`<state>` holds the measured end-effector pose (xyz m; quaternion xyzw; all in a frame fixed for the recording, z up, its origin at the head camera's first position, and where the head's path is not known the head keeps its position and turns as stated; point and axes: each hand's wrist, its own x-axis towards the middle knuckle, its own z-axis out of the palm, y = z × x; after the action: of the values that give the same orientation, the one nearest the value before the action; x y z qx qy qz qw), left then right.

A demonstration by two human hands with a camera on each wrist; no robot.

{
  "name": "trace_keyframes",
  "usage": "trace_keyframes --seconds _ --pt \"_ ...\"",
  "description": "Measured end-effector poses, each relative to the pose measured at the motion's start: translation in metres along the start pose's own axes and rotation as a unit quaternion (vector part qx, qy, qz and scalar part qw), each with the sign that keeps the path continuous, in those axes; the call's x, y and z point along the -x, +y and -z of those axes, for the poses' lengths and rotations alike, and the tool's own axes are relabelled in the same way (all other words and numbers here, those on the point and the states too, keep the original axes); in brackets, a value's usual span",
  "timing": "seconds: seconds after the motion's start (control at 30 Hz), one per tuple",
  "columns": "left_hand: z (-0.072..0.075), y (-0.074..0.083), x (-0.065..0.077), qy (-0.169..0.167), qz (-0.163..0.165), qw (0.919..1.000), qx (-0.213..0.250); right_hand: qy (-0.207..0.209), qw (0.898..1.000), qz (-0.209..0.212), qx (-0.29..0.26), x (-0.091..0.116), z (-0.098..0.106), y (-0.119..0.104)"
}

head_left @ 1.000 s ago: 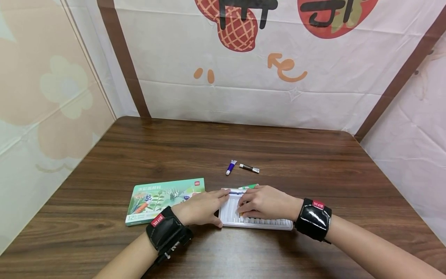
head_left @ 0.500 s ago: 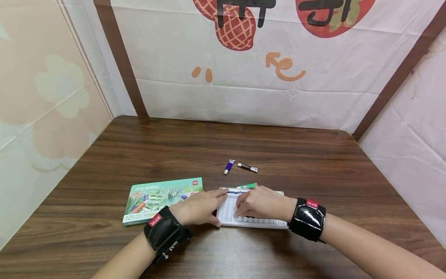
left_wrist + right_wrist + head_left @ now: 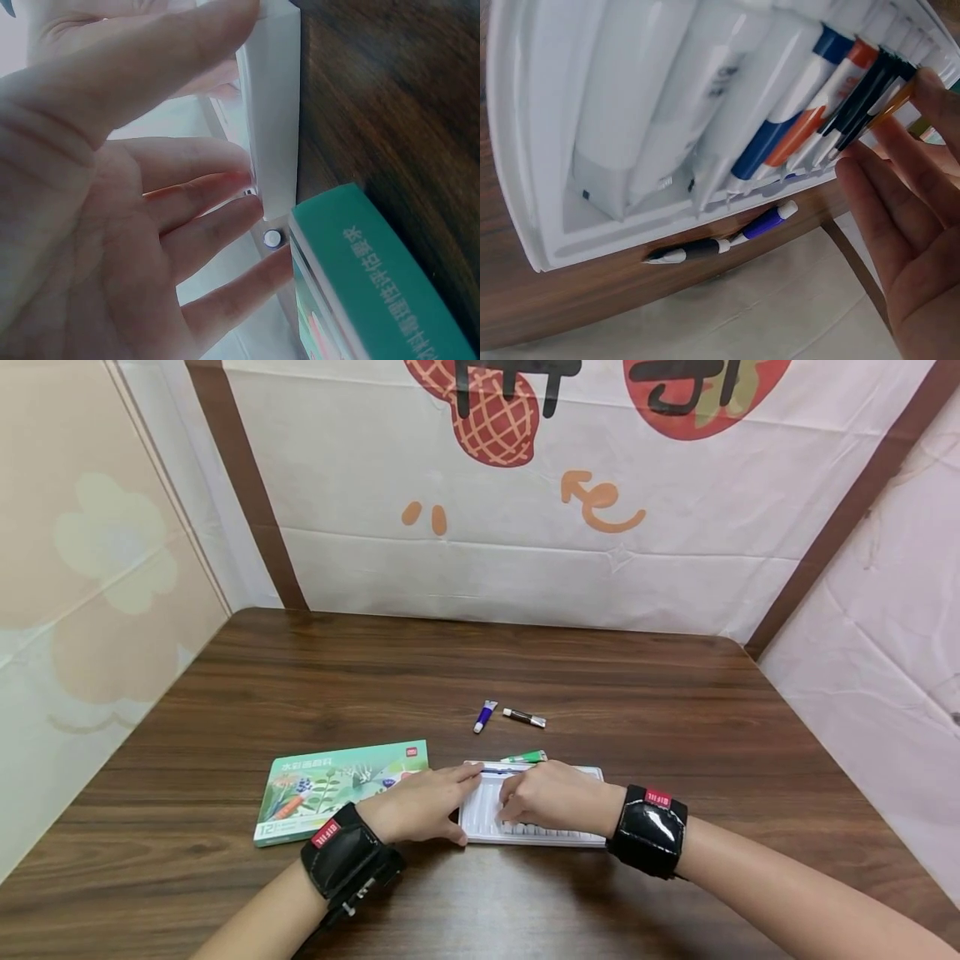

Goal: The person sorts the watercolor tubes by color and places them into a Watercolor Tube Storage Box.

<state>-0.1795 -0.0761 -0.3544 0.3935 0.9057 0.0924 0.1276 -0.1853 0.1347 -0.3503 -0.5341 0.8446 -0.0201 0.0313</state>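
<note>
R hand (image 3: 551,795) pinching orange tube (image 3: 894,104) (R-wrist cam only), L hand (image 3: 418,802) spread at tray (image 3: 480,817) edge

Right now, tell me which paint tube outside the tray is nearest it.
The green tube, just behind the tray; the purple tube and dark tube lie farther away.

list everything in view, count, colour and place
table: 1, brown, centre
tray: 1, white, on table
box: 1, green, left of tray
tube row: several, some hidden; multicoloured, in tray
orange tube: 1, orange, in right hand
thin strip: 1, blue, tray's far side
green tube: 1, green, behind tray
purple tube: 1, purple, farther back
black tube: 1, black, beside purple tube
cloth: count unclear, mostly white, around table
wristbands: 2, black, person's wrists
left hand: 1, tray's left end
right hand: 1, over tray
</note>
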Motion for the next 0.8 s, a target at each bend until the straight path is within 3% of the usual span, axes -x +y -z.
trace_keyframes --seconds 0.17,0.27,0.4,0.63,0.8 --pt "0.002 -0.003 0.002 -0.004 0.014 0.9999 0.001 -0.007 0.998 0.025 0.057 -0.008 0.001 -0.002" --pt "0.002 -0.004 0.003 -0.003 0.017 0.9998 0.004 -0.007 0.998 0.032 0.052 -0.011 0.001 -0.001" --pt "0.002 -0.005 0.004 0.0 0.015 0.9999 0.007 0.003 1.0 0.013 -0.003 -0.011 0.0 0.002" --pt "0.001 -0.004 0.004 0.0 0.011 0.9999 0.007 0.014 1.0 0.009 -0.019 -0.006 -0.002 0.003" --pt "0.0 0.0 0.003 -0.012 0.008 0.9999 -0.002 -0.018 0.992 -0.013 -0.122 -0.002 0.007 0.017"
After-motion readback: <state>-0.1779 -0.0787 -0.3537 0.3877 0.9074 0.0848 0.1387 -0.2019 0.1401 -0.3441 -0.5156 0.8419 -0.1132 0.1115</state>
